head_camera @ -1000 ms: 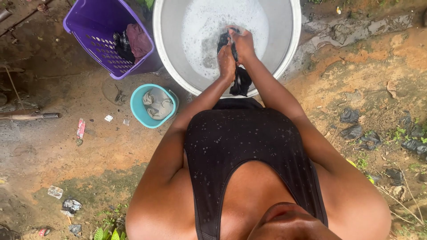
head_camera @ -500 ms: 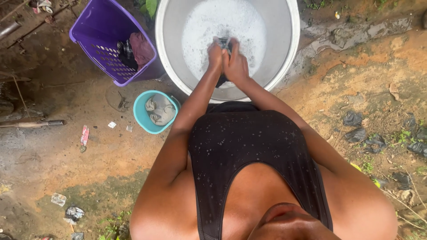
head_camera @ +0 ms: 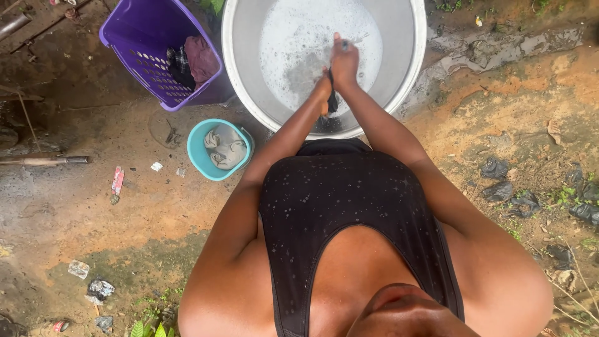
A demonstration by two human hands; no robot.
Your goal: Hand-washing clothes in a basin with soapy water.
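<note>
A big silver basin (head_camera: 409,43) of soapy white water stands on the ground in front of me. Both my hands are inside it, closed on a dark wet cloth (head_camera: 329,122) that hangs down between them toward the near rim. My right hand (head_camera: 344,59) is farther out over the suds. My left hand (head_camera: 323,90) sits just behind it, nearer to me, pressed against the cloth.
A purple laundry basket (head_camera: 134,37) with dark and maroon clothes stands left of the basin. A small teal bowl (head_camera: 198,156) holding grey cloth sits below it. Wet muddy ground, a pipe (head_camera: 43,160), litter and black plastic scraps (head_camera: 493,167) lie around.
My hands have slid along the cloth: side by side half a second ago, now the right one is pushed forward and the left pulled back. The view shifted slightly.
</note>
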